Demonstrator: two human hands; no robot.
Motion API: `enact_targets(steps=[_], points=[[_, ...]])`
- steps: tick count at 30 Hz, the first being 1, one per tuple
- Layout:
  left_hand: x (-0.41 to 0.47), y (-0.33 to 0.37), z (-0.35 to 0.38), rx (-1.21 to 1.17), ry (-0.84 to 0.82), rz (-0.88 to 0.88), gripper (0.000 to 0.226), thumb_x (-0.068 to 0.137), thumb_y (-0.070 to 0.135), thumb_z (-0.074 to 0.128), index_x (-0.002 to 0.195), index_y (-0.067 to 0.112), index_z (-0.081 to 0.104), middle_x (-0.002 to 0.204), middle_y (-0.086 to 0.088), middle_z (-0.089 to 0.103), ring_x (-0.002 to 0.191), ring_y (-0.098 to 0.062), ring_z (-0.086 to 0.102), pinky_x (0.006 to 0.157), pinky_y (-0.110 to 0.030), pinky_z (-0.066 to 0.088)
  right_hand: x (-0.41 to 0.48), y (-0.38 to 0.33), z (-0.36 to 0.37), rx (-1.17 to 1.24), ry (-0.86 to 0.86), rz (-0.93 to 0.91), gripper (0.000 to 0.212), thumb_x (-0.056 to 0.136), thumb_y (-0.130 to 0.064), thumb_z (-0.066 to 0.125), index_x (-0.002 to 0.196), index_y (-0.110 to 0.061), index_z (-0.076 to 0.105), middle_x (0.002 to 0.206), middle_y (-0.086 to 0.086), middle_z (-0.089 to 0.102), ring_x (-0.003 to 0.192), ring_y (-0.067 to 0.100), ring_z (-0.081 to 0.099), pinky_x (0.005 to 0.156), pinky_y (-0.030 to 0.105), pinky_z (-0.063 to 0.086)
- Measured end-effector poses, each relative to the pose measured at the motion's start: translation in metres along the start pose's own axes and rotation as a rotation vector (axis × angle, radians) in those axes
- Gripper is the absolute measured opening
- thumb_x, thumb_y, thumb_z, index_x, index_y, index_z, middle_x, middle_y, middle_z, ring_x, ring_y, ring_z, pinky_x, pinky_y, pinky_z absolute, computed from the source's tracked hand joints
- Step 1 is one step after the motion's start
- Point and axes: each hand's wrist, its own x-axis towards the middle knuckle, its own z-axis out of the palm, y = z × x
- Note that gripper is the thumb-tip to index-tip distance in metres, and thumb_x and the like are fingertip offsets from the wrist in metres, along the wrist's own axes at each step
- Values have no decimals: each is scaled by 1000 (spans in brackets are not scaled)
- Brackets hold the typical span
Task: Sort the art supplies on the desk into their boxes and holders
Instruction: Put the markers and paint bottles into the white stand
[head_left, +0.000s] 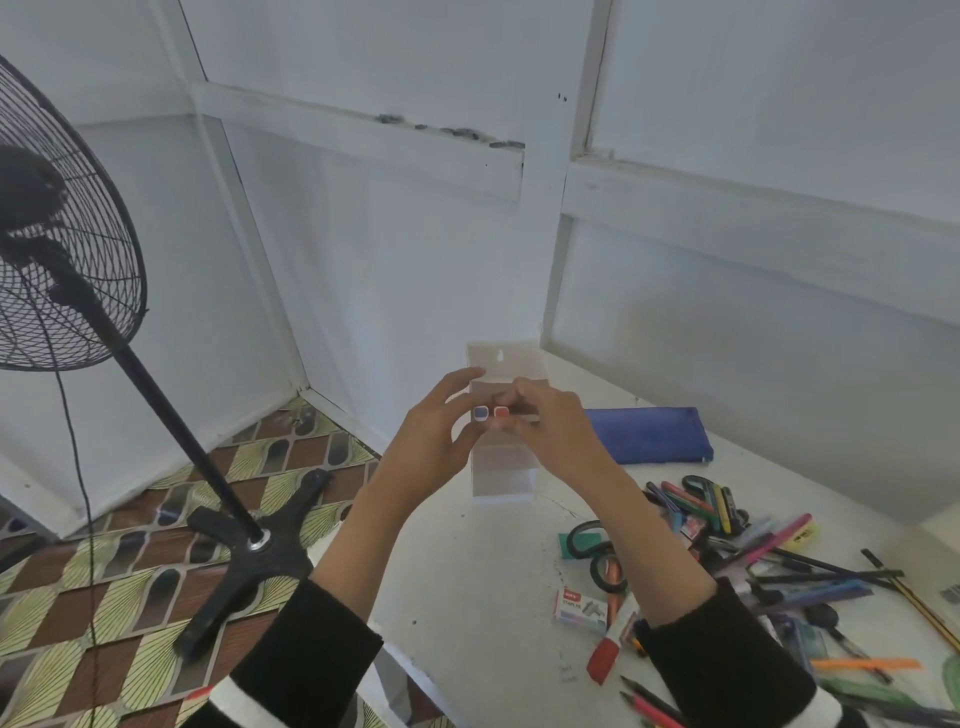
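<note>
I hold my hands together in front of me, above the white desk (483, 571). Between the fingertips sit two small white-rimmed pieces side by side, one blue (480, 413) and one red (501, 412). My left hand (436, 431) pinches the blue piece with its other fingers spread. My right hand (556, 426) pinches the red piece. Right behind the hands a clear acrylic holder (503, 480) stands on the desk, partly hidden by them. What the two pieces are is too small to tell.
A blue pencil case (649, 434) lies right of the holder. A heap of pens, pencils and scissors (769, 551) covers the desk's right side, with tape rolls (589, 540), a staples box (581, 609) and a red marker (605, 657). A black standing fan (67, 249) stands on the floor at the left.
</note>
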Motion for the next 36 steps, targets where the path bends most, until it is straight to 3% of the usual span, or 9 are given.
enact_targets(steps=[4, 7, 12, 16, 22, 26, 29, 33, 36], points=[[3, 2, -1, -18, -73, -80, 31, 92, 39, 51, 118, 25, 64, 139, 5, 46, 125, -10, 46, 102, -29, 40, 1, 2, 1, -104, -5, -27, 15, 95, -22, 53, 91, -8, 56, 94, 8, 69, 84, 25, 63, 76, 27, 47], [8, -1, -3, 15, -84, -52, 31, 95, 39, 44, 115, 29, 66, 131, 3, 51, 117, -15, 52, 95, -35, 46, 1, 0, 2, -179, 6, -44, 19, 98, -25, 47, 92, -9, 53, 86, 7, 66, 78, 26, 60, 72, 37, 45], [21, -3, -3, -34, -59, -35, 27, 91, 14, 57, 109, 29, 70, 111, -1, 58, 98, -15, 59, 86, -34, 50, -1, -6, 5, -266, 11, -20, 19, 101, -28, 36, 99, -12, 46, 79, -1, 52, 65, 16, 49, 56, 22, 29], [23, -4, -5, -69, -97, -37, 28, 93, 13, 52, 110, 27, 69, 114, 3, 57, 91, -12, 60, 82, -34, 50, 1, -5, 13, -463, 5, -38, 27, 103, -24, 30, 118, -8, 45, 102, 11, 61, 84, 27, 59, 66, 27, 32], [23, -7, -9, -19, -205, 4, 33, 94, 3, 52, 121, 20, 61, 129, -2, 52, 102, 1, 51, 83, -4, 34, 7, -3, 6, -507, -26, -19, 29, 102, -32, 28, 114, -13, 46, 99, 9, 63, 79, 23, 55, 65, 31, 34], [13, -7, -5, -22, -87, 39, 17, 96, 11, 51, 105, 8, 64, 139, 1, 47, 115, -7, 52, 88, -30, 48, 8, -4, 5, -568, -21, -16, 26, 103, -27, 31, 116, -14, 50, 104, 8, 63, 88, 26, 60, 66, 28, 30], [3, -5, -4, 4, -9, 73, 22, 96, 19, 44, 106, 14, 62, 135, 10, 47, 106, -17, 59, 78, -43, 53, 11, 0, 5, -561, -19, -18, 29, 102, -27, 33, 120, -18, 54, 109, 5, 64, 94, 23, 62, 69, 22, 29], [0, -2, -1, 151, 75, 75, 24, 91, 8, 55, 105, 27, 58, 130, 15, 48, 127, -13, 46, 55, -41, 56, 10, 0, 5, -511, -17, -51, 31, 102, -29, 32, 121, -20, 55, 108, 4, 64, 89, 22, 60, 67, 19, 31], [11, -3, 3, 305, 86, 81, 19, 89, 20, 44, 94, 21, 63, 127, 5, 52, 132, -22, 40, 44, -31, 51, 10, 0, 6, -429, -41, 16, 32, 102, -31, 33, 121, -16, 54, 110, 6, 63, 90, 21, 60, 65, 15, 33]])
